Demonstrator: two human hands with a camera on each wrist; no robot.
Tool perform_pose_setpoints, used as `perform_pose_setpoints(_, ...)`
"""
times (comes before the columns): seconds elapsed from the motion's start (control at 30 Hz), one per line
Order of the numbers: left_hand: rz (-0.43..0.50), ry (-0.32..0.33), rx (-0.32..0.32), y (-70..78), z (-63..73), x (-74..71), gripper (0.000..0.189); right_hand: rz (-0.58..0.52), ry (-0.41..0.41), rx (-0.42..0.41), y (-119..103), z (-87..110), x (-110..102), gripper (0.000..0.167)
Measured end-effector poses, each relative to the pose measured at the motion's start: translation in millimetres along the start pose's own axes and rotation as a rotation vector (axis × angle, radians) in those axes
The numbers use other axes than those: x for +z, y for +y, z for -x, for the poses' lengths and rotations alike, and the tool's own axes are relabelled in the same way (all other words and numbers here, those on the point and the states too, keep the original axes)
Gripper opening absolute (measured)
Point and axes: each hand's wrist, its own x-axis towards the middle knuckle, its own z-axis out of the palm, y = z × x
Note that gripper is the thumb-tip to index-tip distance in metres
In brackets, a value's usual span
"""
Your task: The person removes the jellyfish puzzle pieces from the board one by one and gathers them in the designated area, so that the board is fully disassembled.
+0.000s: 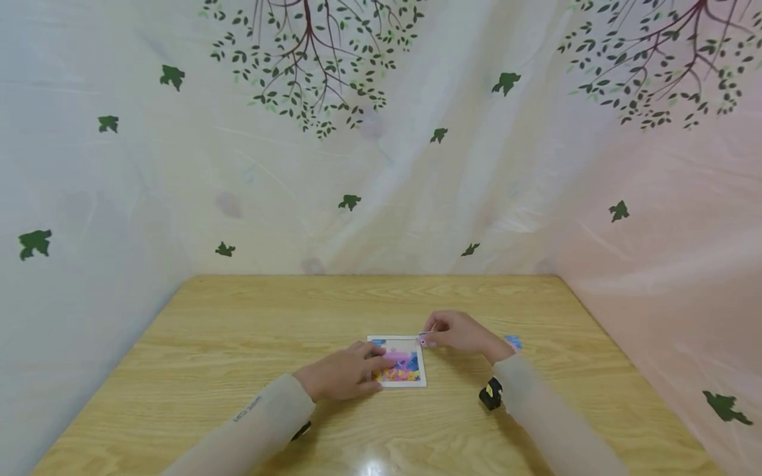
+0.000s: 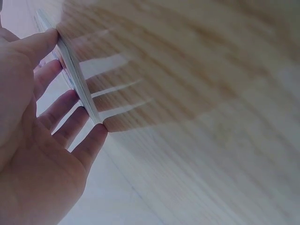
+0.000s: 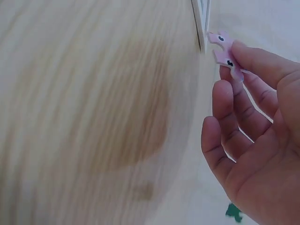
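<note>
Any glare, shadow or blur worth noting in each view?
Head: a bright glare spot on the table, bottom edge. Left wrist: a dark finger-shaped reflection or shadow beside the left hand, the table soft and hazy. Right wrist: a dark patch on the table, pink puzzle piece clearer.

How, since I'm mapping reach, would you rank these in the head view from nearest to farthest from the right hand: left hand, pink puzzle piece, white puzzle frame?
From the right hand:
1. Pink puzzle piece, held at its fingertips.
2. White puzzle frame, just to the left of the fingertips.
3. Left hand, farther left, at the frame's left side.
</note>
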Motion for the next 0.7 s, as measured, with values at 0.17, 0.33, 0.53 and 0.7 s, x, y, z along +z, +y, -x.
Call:
perform_pose_setpoints(0.17, 0.009, -0.006, -0.003, 1.9, 0.6, -1.4, 0.055, 0.05, 0.035, 0.051, 14, 13.8, -23, 0.015)
perform_pose_setpoints(0.33, 0.001, -0.008, -0.003, 2.5, 1.1, -2.8, 0.055, 0.083, 0.044, 0.09, 28, 28.6, -46, 0.017)
perform_pose_setpoints(0.53, 0.008, -0.015, -0.011, 2.5, 1.5, -2.3, 0.055, 0.08, 0.001, 0.114, 44, 43.5, -65, 0.017)
perform_pose_setpoints(0.7, 0.011, -0.007, -0.013, 2.4, 1.5, -1.0, 0.054, 0.069, -0.022, 0.135, 54, 49.2, -73, 0.016)
